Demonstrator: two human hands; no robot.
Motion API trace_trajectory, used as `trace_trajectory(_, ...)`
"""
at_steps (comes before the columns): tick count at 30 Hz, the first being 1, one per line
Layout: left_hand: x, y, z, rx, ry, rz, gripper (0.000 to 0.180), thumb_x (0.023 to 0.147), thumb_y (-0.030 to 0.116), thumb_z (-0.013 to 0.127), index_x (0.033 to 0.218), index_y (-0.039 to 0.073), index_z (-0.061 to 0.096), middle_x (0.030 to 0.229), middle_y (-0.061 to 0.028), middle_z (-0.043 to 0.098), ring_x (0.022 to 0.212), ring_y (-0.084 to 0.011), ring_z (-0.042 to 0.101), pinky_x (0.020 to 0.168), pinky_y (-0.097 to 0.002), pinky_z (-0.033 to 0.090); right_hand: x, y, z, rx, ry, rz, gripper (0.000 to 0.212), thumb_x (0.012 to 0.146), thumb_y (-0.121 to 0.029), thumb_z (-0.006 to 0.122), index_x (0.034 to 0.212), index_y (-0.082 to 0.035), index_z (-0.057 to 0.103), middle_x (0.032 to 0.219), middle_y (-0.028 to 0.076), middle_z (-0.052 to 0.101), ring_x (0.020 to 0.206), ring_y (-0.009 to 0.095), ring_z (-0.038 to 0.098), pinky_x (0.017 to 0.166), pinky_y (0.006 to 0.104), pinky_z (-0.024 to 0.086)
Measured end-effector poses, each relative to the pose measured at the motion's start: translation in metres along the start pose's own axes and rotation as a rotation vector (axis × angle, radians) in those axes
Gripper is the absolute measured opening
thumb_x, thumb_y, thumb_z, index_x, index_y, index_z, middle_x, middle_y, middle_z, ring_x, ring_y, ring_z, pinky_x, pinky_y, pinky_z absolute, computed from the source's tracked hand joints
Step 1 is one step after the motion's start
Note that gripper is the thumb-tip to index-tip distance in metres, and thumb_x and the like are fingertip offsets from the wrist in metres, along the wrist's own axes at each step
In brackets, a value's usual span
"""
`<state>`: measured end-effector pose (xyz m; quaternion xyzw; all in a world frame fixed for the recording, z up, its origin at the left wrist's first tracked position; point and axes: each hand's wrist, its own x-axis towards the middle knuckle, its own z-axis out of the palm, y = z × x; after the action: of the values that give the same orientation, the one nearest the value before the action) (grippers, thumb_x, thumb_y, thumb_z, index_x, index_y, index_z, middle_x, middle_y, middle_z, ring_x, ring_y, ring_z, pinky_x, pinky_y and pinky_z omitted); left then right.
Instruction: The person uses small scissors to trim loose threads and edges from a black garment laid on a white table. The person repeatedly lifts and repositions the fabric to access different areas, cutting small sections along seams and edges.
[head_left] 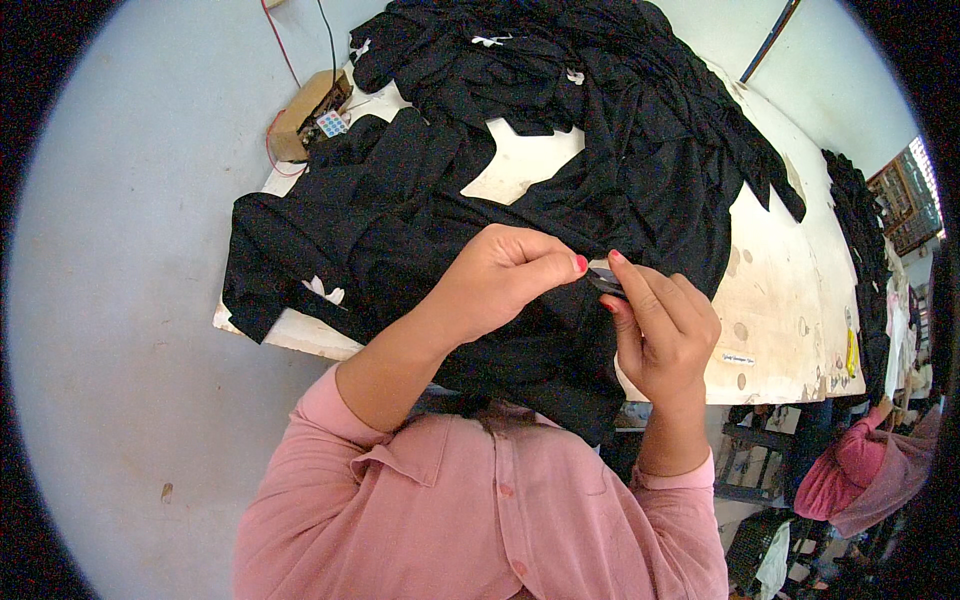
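Black cloth [640, 190] lies in a large, crumpled heap over the table and hangs down its near edge against me. Above it, my left hand [505, 280] is closed, thumb and finger pinching an edge of this cloth. Close to that pinch, my right hand [665, 325] grips a small, dark, shiny tool between thumb and fingers; it looks like thread snips [607, 283]. Their tips sit right beside my left thumb, and the fingers partly hide the tool. Small white tags [324, 291] show on the cloth.
The pale, stained table [770, 300] bears a yellow item [852, 352] near its right edge. A cardboard box [300, 120] with wires stands at the back left against the wall. At the far right, another person in pink [850, 465] is beside hanging dark garments [862, 240].
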<state>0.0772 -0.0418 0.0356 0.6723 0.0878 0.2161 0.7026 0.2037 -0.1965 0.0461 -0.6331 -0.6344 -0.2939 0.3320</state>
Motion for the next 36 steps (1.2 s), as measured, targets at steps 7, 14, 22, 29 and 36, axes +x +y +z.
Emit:
trace_trajectory(7,0.002,0.002,0.001,-0.062,-0.007,-0.017,0.021,0.087,0.015,0.061,0.081,-0.002,0.071,0.071,0.0027,0.062,0.068,-0.0028,0.051,0.062,-0.0214,0.040,0.002,0.001,-0.002,-0.077,-0.003,-0.051,0.038,0.071,-0.014,0.075,0.109,-0.010,0.069,0.086,0.003,0.067,0.057,0.015,0.054,0.049,0.0277,0.042)
trace_trajectory(14,0.003,0.001,0.001,-0.121,0.007,-0.049,0.021,0.086,0.017,0.062,0.082,-0.001,0.072,0.075,0.0007,0.065,0.072,-0.0048,0.055,0.068,-0.0223,0.042,0.006,-0.002,-0.004,-0.190,0.003,-0.105,0.034,0.073,-0.015,0.073,0.106,-0.010,0.071,0.084,0.001,0.067,0.055,0.012,0.052,0.047,0.0262,0.039)
trace_trajectory(22,0.004,0.000,0.000,-0.110,0.007,-0.077,0.022,0.087,0.019,0.062,0.083,0.000,0.072,0.074,0.0024,0.064,0.070,-0.0037,0.053,0.065,-0.0217,0.041,-0.001,0.002,0.005,0.182,0.162,0.099,0.034,0.068,-0.009,0.076,0.101,-0.006,0.069,0.082,0.007,0.067,0.064,0.020,0.061,0.055,0.0285,0.048)
trace_trajectory(29,0.005,-0.004,-0.003,0.008,0.041,-0.085,0.025,0.090,0.022,0.062,0.081,0.000,0.071,0.069,0.0066,0.058,0.066,-0.0012,0.047,0.060,-0.0201,0.037,-0.003,-0.009,0.016,0.336,0.055,0.230,0.017,0.069,0.003,0.066,0.085,-0.003,0.065,0.074,0.009,0.063,0.063,0.021,0.061,0.056,0.0285,0.048)
trace_trajectory(36,0.003,-0.001,-0.010,-0.180,0.094,-0.084,0.024,0.092,0.022,0.061,0.084,0.000,0.068,0.075,0.0057,0.059,0.070,-0.0017,0.049,0.064,-0.0193,0.038,-0.053,0.052,-0.020,1.549,-0.056,0.442,0.012,0.075,-0.008,0.067,0.070,-0.005,0.057,0.068,0.005,0.058,0.063,0.017,0.055,0.056,0.0266,0.042)
